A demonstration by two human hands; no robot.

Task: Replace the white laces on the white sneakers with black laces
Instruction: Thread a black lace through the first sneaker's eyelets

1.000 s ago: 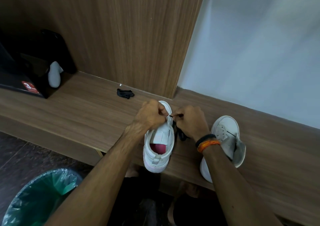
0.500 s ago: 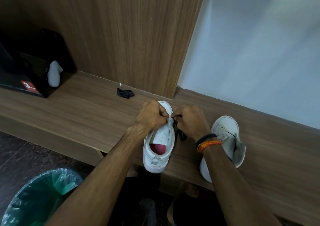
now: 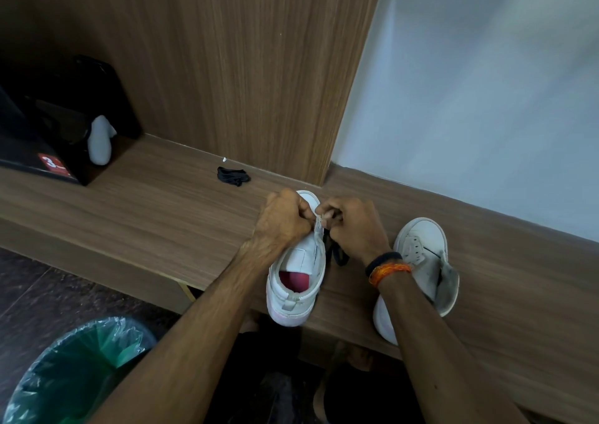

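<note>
Wood-grain panelling rises behind a long wooden surface (image 3: 136, 203), with a pale wall to the right of it. You are seated before this surface, and both your hands meet over the front of a white sneaker (image 3: 296, 281) that stands on it with its heel toward you and its red insole showing.

Your left hand (image 3: 285, 219) is curled tight at the sneaker's left eyelet edge, pinching the upper near the toe. Your right hand (image 3: 351, 225) is curled too, its fingertips touching the same spot from the other side and pinching a black lace (image 3: 337, 253), whose loose length hangs down beside the shoe's right flank under your palm. Your right wrist carries a black band and an orange thread (image 3: 389, 269).

Just right of your right forearm lies the second white sneaker (image 3: 421, 255), unlaced, its tongue flopped outward to the right.

Farther back on the surface, near the panel's foot, sits a small bundled black lace (image 3: 233, 176), well apart from both shoes. At far left stands a black box (image 3: 48, 125) with a red label. Below, on the dark floor, is a bin (image 3: 74, 371) lined with a green bag.
</note>
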